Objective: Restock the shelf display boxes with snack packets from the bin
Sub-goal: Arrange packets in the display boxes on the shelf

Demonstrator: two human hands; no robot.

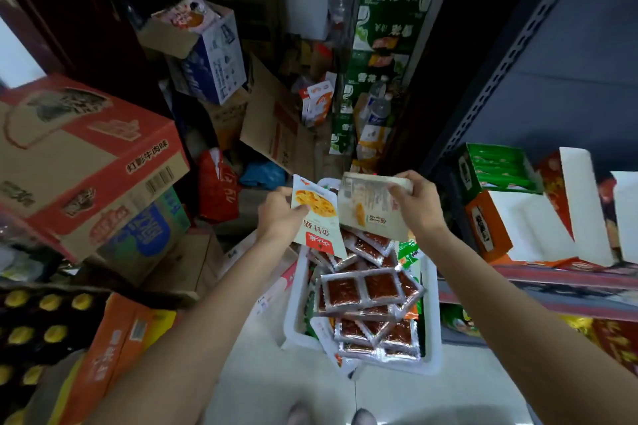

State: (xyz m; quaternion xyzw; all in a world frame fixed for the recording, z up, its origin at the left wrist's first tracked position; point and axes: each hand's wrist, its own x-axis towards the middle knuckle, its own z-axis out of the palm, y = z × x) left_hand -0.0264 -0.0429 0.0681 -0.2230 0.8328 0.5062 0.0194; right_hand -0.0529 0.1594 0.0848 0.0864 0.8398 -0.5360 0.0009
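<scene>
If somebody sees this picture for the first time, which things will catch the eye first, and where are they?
In the middle, the left hand holds a white snack packet and the right hand holds a small stack of packets, both above the white bin. The bin below is heaped with silver-edged red packets. On the right, open display boxes stand on the shelf.
</scene>
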